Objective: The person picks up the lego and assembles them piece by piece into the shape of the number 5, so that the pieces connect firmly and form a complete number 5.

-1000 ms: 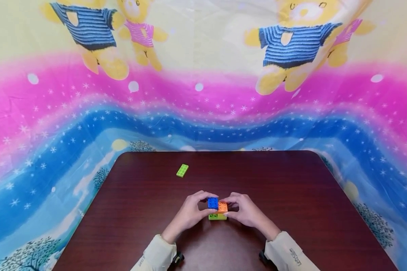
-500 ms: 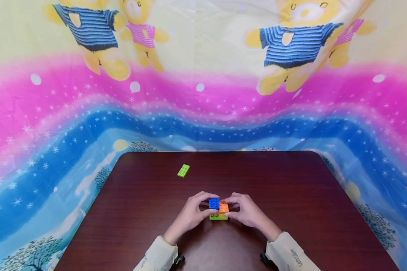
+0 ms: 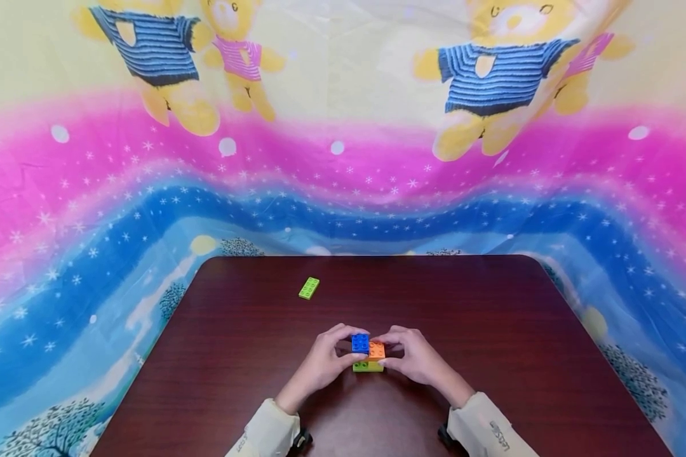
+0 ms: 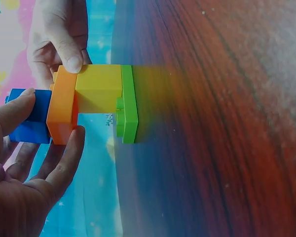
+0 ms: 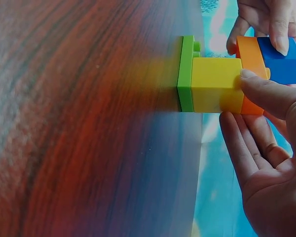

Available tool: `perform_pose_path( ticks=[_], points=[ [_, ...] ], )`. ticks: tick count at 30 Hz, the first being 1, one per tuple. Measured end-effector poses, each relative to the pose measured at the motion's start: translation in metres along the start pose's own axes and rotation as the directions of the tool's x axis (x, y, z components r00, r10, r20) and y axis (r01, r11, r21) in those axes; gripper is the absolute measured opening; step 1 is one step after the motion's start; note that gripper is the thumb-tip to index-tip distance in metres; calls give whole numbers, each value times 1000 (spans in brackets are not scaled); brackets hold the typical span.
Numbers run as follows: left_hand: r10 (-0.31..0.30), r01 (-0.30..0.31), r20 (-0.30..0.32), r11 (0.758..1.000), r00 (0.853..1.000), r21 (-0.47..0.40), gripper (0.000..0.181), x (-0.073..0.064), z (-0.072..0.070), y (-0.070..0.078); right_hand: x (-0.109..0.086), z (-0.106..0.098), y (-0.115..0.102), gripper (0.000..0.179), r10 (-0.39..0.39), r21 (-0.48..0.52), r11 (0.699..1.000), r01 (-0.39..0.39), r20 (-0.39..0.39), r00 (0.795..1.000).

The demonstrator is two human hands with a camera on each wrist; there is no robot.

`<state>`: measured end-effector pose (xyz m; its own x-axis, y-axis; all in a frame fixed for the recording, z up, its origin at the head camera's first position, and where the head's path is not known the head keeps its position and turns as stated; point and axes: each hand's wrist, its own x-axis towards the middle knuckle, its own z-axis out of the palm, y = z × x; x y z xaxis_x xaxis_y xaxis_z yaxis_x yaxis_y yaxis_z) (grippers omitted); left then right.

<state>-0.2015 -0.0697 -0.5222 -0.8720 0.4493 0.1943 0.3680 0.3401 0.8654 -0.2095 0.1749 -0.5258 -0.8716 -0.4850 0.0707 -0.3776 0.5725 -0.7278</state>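
One high view from the head, two close views from the wrists.

The head camera looks forward and down over the dark table [image 3: 491, 317] toward the hanging printed cloth [image 3: 343, 158], from some way off. Each wrist camera sits low and very near, turned sideways so the tabletop stands upright. All three share the brick stack [image 3: 368, 354] [image 4: 89, 101] [image 5: 222, 84]; each wrist view also catches the opposite hand.

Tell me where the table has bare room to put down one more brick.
Bare wood lies right of the right hand and behind the brick stack, up to the far edge of the table. The loose green brick takes the far left; both hands crowd the stack.
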Motion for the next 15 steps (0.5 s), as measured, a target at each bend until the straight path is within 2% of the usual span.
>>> perform_pose_path(
  ticks=[15],
  points=[
    [-14,14,-9,1000,1000,-14,38,-1,1,-5,1,2,3,41,-4,-1,1000,4,-2,1000]
  ],
)
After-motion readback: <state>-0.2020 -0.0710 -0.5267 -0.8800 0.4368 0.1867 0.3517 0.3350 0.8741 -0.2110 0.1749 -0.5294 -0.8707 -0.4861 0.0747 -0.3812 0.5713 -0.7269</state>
